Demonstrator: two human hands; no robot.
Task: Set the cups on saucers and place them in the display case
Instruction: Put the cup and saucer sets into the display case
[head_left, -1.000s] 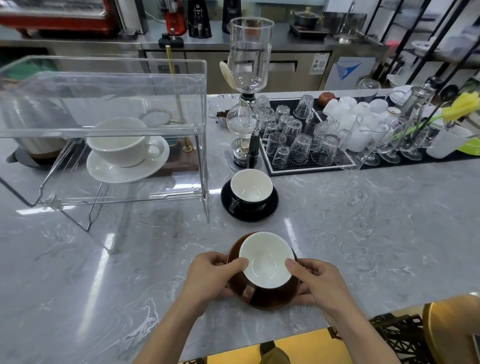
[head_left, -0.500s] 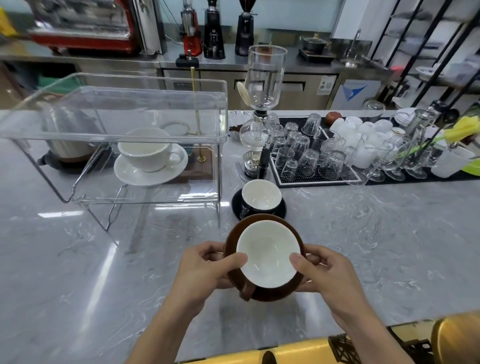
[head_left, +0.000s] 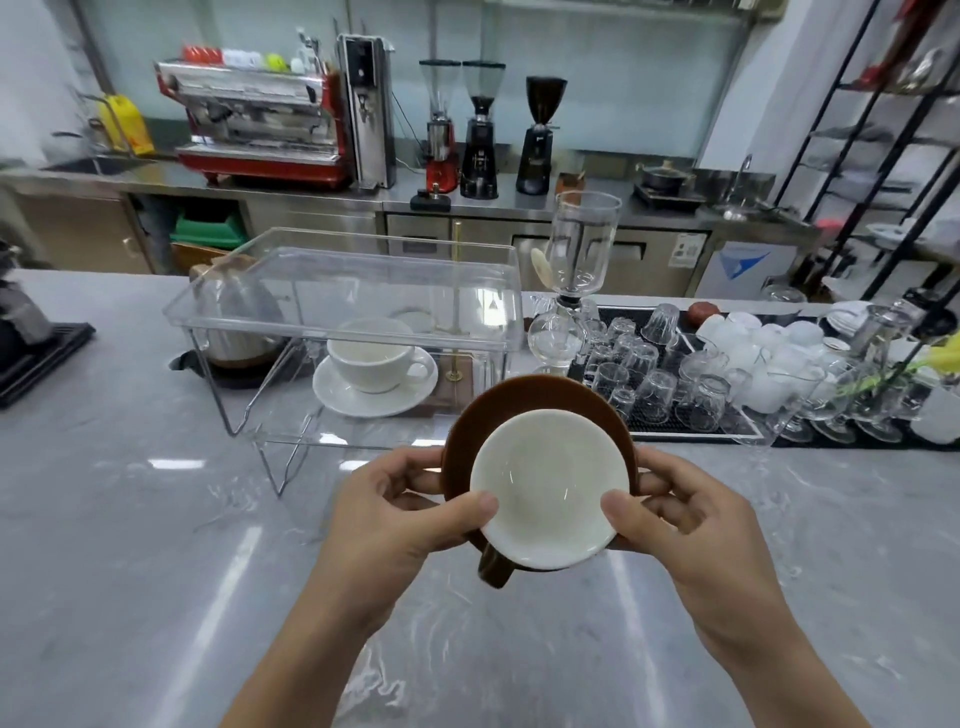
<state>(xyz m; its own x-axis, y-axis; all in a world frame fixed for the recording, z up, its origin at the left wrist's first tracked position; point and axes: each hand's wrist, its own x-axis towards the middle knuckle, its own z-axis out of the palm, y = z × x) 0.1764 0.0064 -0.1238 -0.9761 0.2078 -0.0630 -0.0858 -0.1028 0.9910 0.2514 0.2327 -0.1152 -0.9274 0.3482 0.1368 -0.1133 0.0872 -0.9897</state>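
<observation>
We've just lifted the brown cup and saucer off the table, left hand and right hand gripping both sides, so next stop's the display case beside the white cup.

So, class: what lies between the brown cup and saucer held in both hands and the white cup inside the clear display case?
In the head view, only bare marble counter and the case's open front lie between the brown cup and the white cup.
</observation>
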